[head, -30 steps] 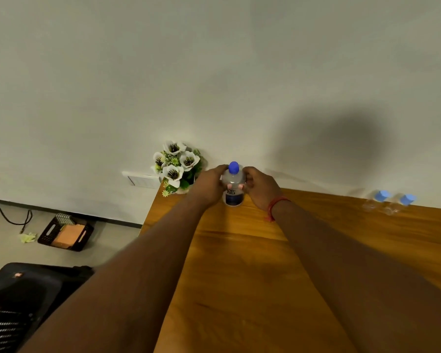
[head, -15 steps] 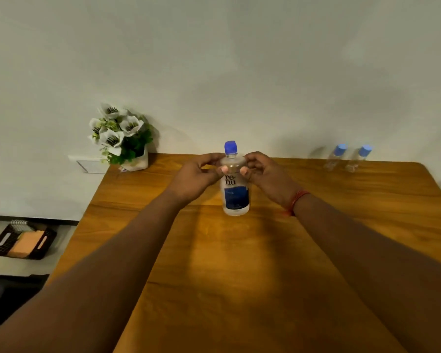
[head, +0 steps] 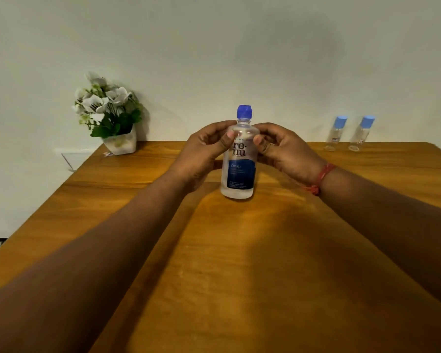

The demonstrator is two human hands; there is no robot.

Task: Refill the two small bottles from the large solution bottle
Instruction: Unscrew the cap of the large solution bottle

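The large solution bottle (head: 239, 171) stands upright in the middle of the wooden table (head: 239, 263); it is clear with a blue label and a dark blue cap. My left hand (head: 204, 151) grips its shoulder from the left, and my right hand (head: 283, 151) grips it from the right, thumbs on the front. Two small clear bottles with light blue caps stand side by side at the far right by the wall: the left small bottle (head: 336, 133) and the right small bottle (head: 361, 133). Both are capped and well apart from my hands.
A white pot of white flowers (head: 110, 115) stands at the table's far left corner against the wall. A wall socket plate (head: 73, 157) sits just left of the table. The table's right far corner is rounded.
The large bottle has come from the far edge by the flowers toward me to the table's middle, held in both hands. The view has swung so the small bottles appear nearer.
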